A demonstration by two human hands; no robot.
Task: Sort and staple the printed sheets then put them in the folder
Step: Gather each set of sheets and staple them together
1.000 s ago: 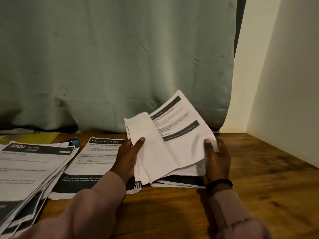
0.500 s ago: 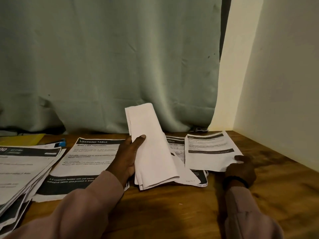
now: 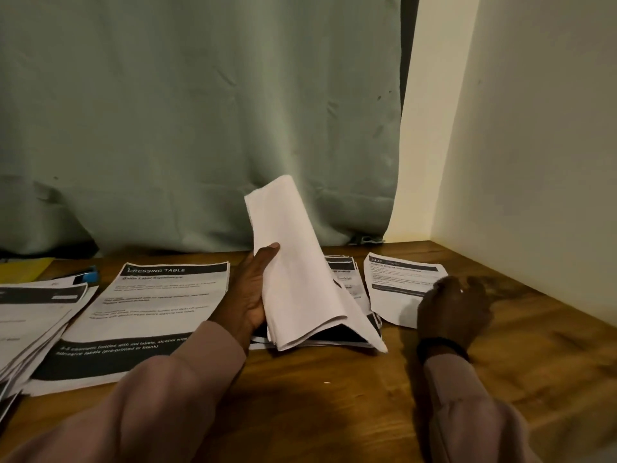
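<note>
The left hand [image 3: 253,289] grips the lifted bundle of sheets [image 3: 293,262], thumb curled over its edge; the right hand [image 3: 452,307] rests, fingers loosely spread, on the single sheet [image 3: 397,282] lying flat on the table [image 3: 334,396]. Best to square that sheet before fetching another — no folder visible.

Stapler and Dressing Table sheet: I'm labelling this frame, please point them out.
Stapler [image 3: 89,274]: head view, its visible blue end.
Dressing Table sheet [image 3: 157,305]: head view, the printed middle.

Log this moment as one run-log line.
phase: sorting | left hand: holds bent sheets up | right hand: over single sheet, grip unclear | table: other stacks lie flat
</note>
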